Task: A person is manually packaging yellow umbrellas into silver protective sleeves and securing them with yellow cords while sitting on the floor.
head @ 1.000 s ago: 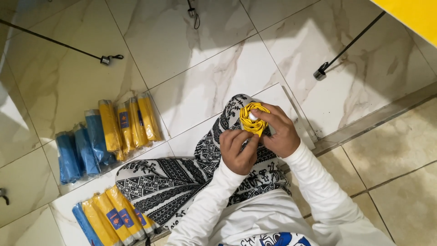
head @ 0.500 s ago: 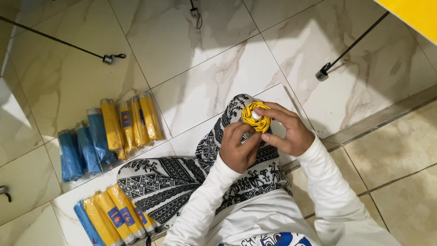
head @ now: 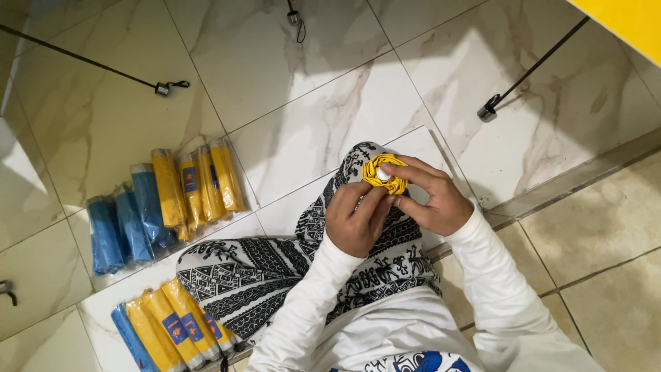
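Both my hands hold a small yellow folded umbrella (head: 385, 173) end-on over my knee, its fabric bunched into a round rosette with a pale tip at the centre. My left hand (head: 356, 219) grips it from below, fingers pressed against its underside. My right hand (head: 432, 196) wraps it from the right, thumb and fingers around the rim. I sit on the floor in black-and-white patterned trousers (head: 275, 269) and white sleeves.
On the marble tile floor (head: 289, 76) to my left lies a row of packaged blue and yellow umbrellas (head: 162, 203). A second row (head: 169, 331) lies near my leg at the bottom left. Thin black straps with clips (head: 162, 88) cross the floor. A yellow surface (head: 630, 17) shows top right.
The yellow umbrella's fabric has been gathered tighter into a neat round shape, and my fingers have shifted around its rim. Everything on the floor stays where it was.
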